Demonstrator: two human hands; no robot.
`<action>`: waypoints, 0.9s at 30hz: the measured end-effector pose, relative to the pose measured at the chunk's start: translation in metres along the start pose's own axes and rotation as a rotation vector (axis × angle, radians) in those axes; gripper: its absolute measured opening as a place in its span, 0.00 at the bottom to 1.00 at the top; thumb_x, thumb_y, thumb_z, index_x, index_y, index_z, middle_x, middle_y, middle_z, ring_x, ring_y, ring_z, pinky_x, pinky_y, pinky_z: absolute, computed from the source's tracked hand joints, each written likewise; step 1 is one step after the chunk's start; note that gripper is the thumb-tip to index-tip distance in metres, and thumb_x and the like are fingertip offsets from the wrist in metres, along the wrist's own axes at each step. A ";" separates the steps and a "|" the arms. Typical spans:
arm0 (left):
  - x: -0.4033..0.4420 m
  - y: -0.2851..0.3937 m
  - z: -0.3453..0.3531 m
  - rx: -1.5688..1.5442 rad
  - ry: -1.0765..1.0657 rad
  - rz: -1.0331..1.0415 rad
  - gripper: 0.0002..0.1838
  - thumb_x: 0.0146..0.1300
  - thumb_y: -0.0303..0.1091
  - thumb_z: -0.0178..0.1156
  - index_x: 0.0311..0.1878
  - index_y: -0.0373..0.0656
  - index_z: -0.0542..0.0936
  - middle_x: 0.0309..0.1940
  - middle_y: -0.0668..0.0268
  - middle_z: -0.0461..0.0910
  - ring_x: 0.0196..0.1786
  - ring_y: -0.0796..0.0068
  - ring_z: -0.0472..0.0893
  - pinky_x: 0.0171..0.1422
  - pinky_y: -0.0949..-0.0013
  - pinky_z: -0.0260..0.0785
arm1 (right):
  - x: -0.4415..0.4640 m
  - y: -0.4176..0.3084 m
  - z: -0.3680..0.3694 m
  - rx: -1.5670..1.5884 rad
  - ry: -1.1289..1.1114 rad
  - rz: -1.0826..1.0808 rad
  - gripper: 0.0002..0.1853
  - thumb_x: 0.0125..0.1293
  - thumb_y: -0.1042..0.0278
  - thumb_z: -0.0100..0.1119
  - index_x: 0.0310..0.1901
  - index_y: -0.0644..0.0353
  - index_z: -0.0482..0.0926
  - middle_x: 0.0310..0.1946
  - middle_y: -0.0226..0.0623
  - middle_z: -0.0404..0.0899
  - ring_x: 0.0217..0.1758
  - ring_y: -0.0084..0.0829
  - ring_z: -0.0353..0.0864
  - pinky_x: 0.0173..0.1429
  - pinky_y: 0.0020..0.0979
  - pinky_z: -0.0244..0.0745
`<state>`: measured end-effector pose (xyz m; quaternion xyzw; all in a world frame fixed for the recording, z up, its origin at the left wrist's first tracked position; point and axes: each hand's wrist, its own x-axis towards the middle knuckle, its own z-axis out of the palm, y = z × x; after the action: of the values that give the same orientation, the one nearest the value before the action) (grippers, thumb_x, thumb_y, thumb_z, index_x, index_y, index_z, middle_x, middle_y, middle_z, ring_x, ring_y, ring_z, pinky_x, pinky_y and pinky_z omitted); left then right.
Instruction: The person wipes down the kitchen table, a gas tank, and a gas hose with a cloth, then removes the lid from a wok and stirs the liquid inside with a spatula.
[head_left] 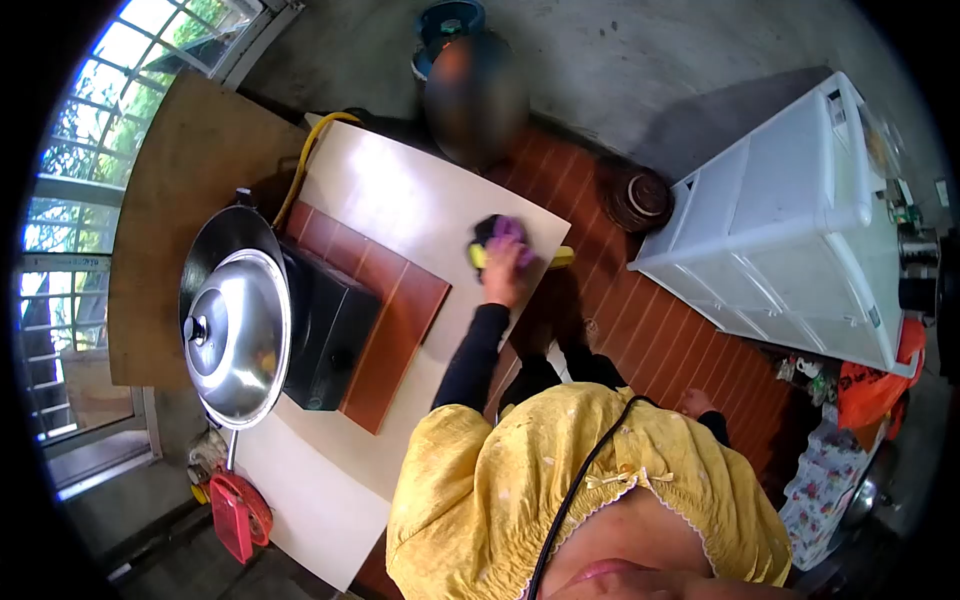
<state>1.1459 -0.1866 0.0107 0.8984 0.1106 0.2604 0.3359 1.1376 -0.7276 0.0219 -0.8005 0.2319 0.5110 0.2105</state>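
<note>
My left hand [503,278] presses a bunched cloth [508,232] of purple, black and yellow onto the white tabletop [375,185], close to its right edge. Its fingers are curled over the cloth. Down by my right side hangs my right hand [697,403], away from the table. It is small in view, and its fingers cannot be made out clearly. A yellow object [563,257], partly hidden, shows just beyond the table edge beside the cloth.
Left of me, a wok with a shiny lid [240,335] stands on a black stove [330,335] over a reddish-brown board [400,330]. A yellow hose [305,155] runs behind. A white drawer cabinet [760,210] and a brown pot [638,195] stand right. A red basket [240,510] is lower left.
</note>
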 end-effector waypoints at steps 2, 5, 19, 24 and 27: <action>0.000 0.045 0.023 -0.046 -0.118 0.031 0.25 0.39 0.21 0.61 0.47 0.44 0.76 0.52 0.57 0.74 0.58 0.51 0.70 0.64 0.56 0.61 | 0.013 0.008 -0.010 -0.145 -0.031 -0.113 0.17 0.63 0.68 0.51 0.53 0.60 0.72 0.29 0.34 0.77 0.25 0.26 0.75 0.22 0.28 0.67; 0.016 0.100 0.022 -0.413 -0.390 -0.084 0.26 0.43 0.21 0.59 0.51 0.44 0.75 0.44 0.62 0.78 0.48 0.65 0.77 0.55 0.68 0.68 | 0.091 0.026 -0.043 0.016 -0.095 -0.106 0.18 0.62 0.70 0.51 0.54 0.61 0.72 0.30 0.35 0.78 0.30 0.28 0.79 0.27 0.27 0.71; 0.079 -0.060 -0.159 -0.616 0.484 -0.666 0.29 0.49 0.17 0.54 0.58 0.39 0.70 0.27 0.73 0.70 0.22 0.82 0.68 0.26 0.80 0.64 | 0.095 -0.126 -0.075 -0.450 0.241 -0.622 0.15 0.59 0.69 0.49 0.47 0.61 0.77 0.42 0.49 0.78 0.44 0.45 0.78 0.47 0.35 0.73; 0.067 -0.191 -0.180 0.508 0.475 -0.499 0.33 0.45 0.29 0.57 0.60 0.35 0.64 0.60 0.41 0.60 0.66 0.43 0.55 0.71 0.48 0.42 | 0.157 -0.090 -0.051 -0.403 0.045 -0.562 0.15 0.61 0.67 0.48 0.47 0.64 0.76 0.37 0.44 0.80 0.41 0.35 0.79 0.45 0.31 0.73; 0.090 -0.209 -0.164 0.646 0.415 -0.536 0.33 0.45 0.31 0.61 0.59 0.36 0.65 0.61 0.44 0.59 0.66 0.42 0.56 0.71 0.49 0.43 | 0.077 -0.163 -0.044 -0.408 0.111 -0.546 0.16 0.61 0.66 0.49 0.49 0.64 0.75 0.39 0.45 0.80 0.44 0.35 0.79 0.47 0.30 0.72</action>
<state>1.1273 0.0929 0.0126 0.8257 0.4790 0.2907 0.0654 1.2933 -0.6342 -0.0153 -0.8852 -0.0869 0.4273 0.1622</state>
